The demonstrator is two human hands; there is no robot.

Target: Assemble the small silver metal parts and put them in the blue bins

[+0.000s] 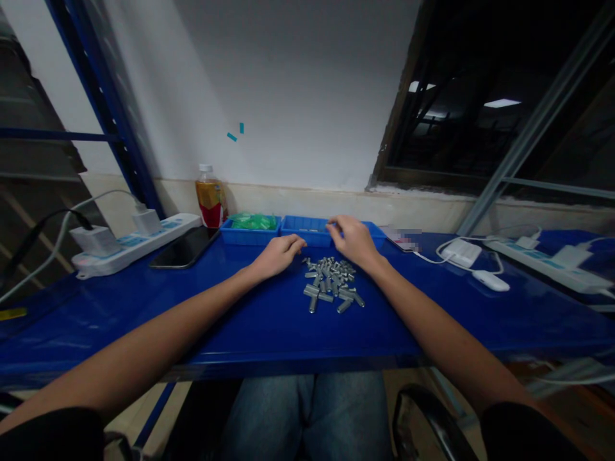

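Observation:
A pile of small silvery metal parts (331,282), mostly short cylinders with smaller bolt-like pieces at the back, lies on the blue tabletop (269,326). My left hand (281,253) hovers at the pile's left back edge. Its fingers are curled together; whatever they may hold is hidden. Over the front edge of the middle blue bin (305,238) is my right hand (354,240), its curved fingers and thumb a little apart and nothing visible between them. Some small pieces show inside that bin. Behind my left hand, another blue bin (250,237) holds green plastic bags (254,221).
A drink bottle (210,198), a black phone (185,248) and a power strip (139,243) stand left. Rightward are another phone (402,239), a white charger with cable (460,253), a white case (490,280) and a second power strip (552,262). The wall (298,128) closes off the back.

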